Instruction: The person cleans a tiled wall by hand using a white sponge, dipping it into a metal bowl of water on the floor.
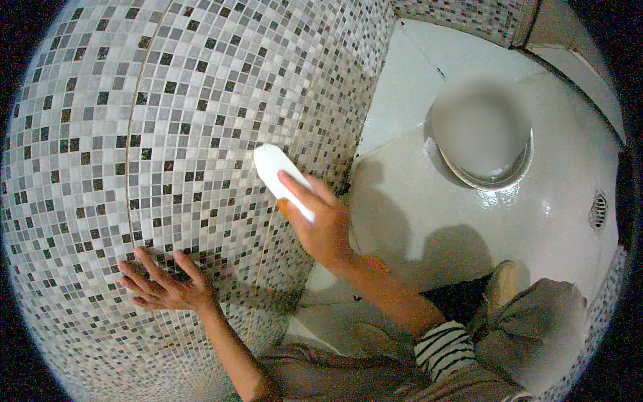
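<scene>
My right hand (325, 224) is closed around a white oblong scrub brush (271, 164) and holds it against the mosaic-tiled wall (221, 100). The brush is tilted, its rounded end up and to the left; the side facing the wall is hidden. Fingers spread, my left hand (167, 285) rests on the same wall, lower and to the left, holding nothing. Small white, grey and black squares cover the wall, and thin seams run down it.
On the pale floor (395, 134) at the right stands a round container, mostly blurred, with a shiny metal rim (492, 185). A drain grate (598, 210) lies at the far right. One foot (504, 285) shows at the lower right. Dark grime lines the wall's base.
</scene>
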Demonstrator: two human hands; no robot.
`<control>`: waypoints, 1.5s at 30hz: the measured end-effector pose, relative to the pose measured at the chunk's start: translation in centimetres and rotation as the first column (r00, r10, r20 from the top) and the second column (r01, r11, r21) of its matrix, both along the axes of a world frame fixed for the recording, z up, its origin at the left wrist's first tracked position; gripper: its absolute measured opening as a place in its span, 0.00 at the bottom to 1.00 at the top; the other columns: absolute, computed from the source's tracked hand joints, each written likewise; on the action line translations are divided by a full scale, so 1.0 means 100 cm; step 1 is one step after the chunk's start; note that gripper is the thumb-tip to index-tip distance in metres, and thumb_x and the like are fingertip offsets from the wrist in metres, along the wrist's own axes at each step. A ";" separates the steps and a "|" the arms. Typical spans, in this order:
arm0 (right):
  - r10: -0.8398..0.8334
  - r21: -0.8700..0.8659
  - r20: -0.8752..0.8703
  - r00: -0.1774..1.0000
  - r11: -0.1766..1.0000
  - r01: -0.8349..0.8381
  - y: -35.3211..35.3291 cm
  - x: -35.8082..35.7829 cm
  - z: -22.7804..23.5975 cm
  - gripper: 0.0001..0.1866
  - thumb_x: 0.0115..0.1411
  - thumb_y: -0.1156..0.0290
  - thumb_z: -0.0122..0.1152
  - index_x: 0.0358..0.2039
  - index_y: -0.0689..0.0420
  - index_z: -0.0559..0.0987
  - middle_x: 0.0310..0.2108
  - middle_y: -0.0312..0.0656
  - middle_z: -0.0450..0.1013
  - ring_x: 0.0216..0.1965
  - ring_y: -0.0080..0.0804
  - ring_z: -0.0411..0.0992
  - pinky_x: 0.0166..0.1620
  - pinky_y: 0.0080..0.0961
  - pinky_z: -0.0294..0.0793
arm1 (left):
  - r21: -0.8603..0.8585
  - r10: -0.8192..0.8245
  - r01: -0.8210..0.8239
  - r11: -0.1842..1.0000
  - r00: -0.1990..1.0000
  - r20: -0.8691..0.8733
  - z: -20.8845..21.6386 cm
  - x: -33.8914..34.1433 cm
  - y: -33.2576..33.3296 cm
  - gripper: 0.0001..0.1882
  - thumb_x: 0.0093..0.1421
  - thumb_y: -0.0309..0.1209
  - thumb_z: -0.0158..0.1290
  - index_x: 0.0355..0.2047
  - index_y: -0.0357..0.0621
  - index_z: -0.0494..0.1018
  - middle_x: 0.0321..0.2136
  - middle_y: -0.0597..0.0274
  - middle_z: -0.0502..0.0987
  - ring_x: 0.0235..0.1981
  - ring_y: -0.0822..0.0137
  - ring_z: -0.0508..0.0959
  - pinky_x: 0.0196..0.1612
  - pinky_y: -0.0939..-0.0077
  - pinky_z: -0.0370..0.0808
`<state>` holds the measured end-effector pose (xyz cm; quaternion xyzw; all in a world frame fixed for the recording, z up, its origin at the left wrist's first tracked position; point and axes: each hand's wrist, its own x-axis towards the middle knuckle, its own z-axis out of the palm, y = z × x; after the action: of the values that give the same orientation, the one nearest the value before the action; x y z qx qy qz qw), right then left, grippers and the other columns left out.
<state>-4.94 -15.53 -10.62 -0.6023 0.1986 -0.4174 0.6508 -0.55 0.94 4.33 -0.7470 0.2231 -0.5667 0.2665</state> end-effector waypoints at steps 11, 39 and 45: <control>-0.018 -0.029 -0.014 1.000 0.999 0.018 -0.026 0.021 -0.007 0.21 0.48 0.75 0.65 0.45 0.56 0.77 0.37 0.48 0.75 0.38 0.39 0.74 0.42 0.30 0.72 | -0.001 -0.036 0.036 0.999 0.999 0.001 0.002 -0.001 -0.001 0.27 0.61 0.49 0.43 0.56 0.51 0.65 0.61 0.56 0.59 0.64 0.58 0.54 0.65 0.60 0.34; -0.511 -0.539 -0.639 0.575 0.831 0.139 -0.193 -0.132 -0.130 0.27 0.47 0.71 0.63 0.49 0.60 0.71 0.40 0.54 0.71 0.44 0.52 0.68 0.49 0.39 0.67 | -0.084 -0.096 0.080 0.993 0.972 -0.215 -0.001 -0.009 0.010 0.30 0.58 0.47 0.47 0.59 0.50 0.60 0.62 0.61 0.56 0.65 0.60 0.50 0.64 0.49 0.28; -0.461 -0.545 -0.673 0.578 0.838 0.033 -0.188 -0.127 -0.127 0.23 0.43 0.75 0.62 0.44 0.59 0.75 0.42 0.54 0.71 0.43 0.51 0.69 0.48 0.40 0.67 | -0.036 -0.135 0.130 0.991 0.959 -0.250 0.000 -0.010 0.017 0.30 0.57 0.47 0.48 0.58 0.52 0.62 0.62 0.63 0.58 0.65 0.62 0.51 0.64 0.47 0.29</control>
<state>-17.69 -34.30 -23.37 -0.8270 0.4380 -0.2366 0.2611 -1.57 2.62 4.38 -0.7987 0.2993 -0.4860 0.1903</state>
